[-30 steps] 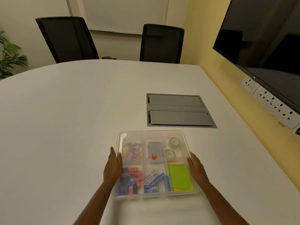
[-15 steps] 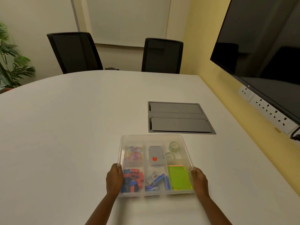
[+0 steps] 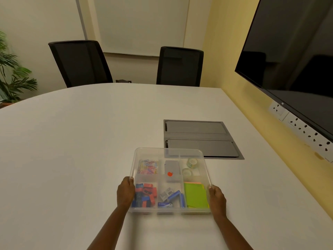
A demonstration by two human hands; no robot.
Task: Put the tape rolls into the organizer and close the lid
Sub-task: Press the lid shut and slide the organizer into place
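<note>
The fingers (image 3: 130, 179) of the left hand (image 3: 125, 193) are curling over the left rim of the clear plastic compartmented organizer (image 3: 172, 211), gripping it, while the right hand (image 3: 217, 199) is clamping the right rim in the same way. Compared with a second ago, both hands are sitting nearer the person's end of the side walls, and the clear lid (image 3: 169, 152) is lying flat over the compartments; judging by this, the closing step looks nearly or fully done, though whether it is snapped down cannot be told.

Just beyond the right fingers, in the far right compartment, the two clear tape rolls (image 3: 191, 163) are lying one behind the other. The organizer is resting on the white worktop (image 3: 72, 141), nearly square, its slightly longer axis running across from one hand to the other, its far edge pointing toward the grey cable hatch (image 3: 200, 138).
</note>
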